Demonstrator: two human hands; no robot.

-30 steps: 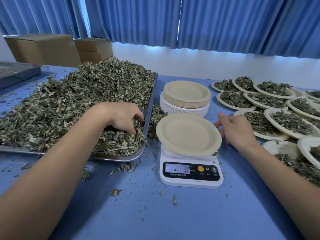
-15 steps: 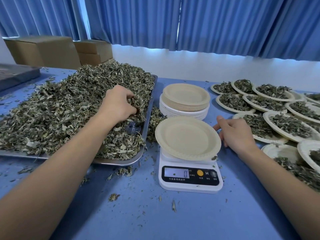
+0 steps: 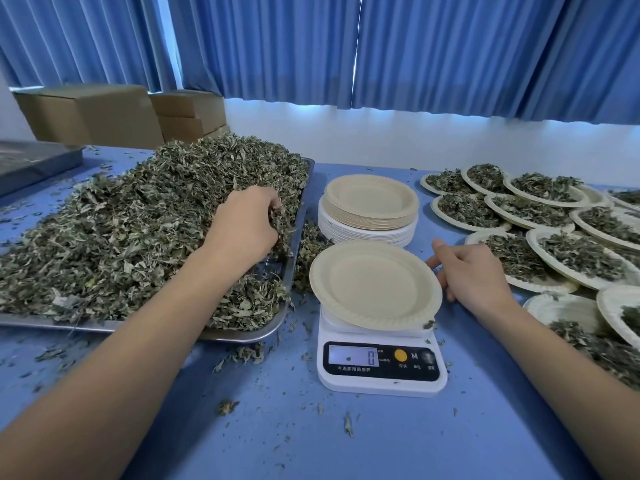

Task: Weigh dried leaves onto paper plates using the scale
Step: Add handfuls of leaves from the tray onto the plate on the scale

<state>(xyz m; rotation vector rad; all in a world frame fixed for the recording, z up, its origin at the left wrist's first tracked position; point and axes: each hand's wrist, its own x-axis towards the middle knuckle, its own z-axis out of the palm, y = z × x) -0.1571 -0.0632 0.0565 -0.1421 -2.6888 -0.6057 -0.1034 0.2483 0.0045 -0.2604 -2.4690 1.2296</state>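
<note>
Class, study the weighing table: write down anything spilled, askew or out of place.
Spilled leaves lie off the tray, heaped on the table beside the plate stack. A leaf scrap sits on the scale. Loose bits litter the table's front too.

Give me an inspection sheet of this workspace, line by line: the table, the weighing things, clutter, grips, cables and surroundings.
Surface: blue table, dusted with leaf crumbs.
Job's things: scale reads 0 with an empty paper plate on it; metal tray heaped with dried leaves; plate stack behind the scale; filled plates to the right.
Clutter: spilled leaves between tray and scale; stray bits in front of the tray.
Grips: left grip curled into the dried leaves in the tray; right grip relaxed on the table, fingertips at the empty plate's rim.
Cables: nothing seen.
Surroundings: blue curtains, white wall, cardboard boxes behind the tray.
</note>
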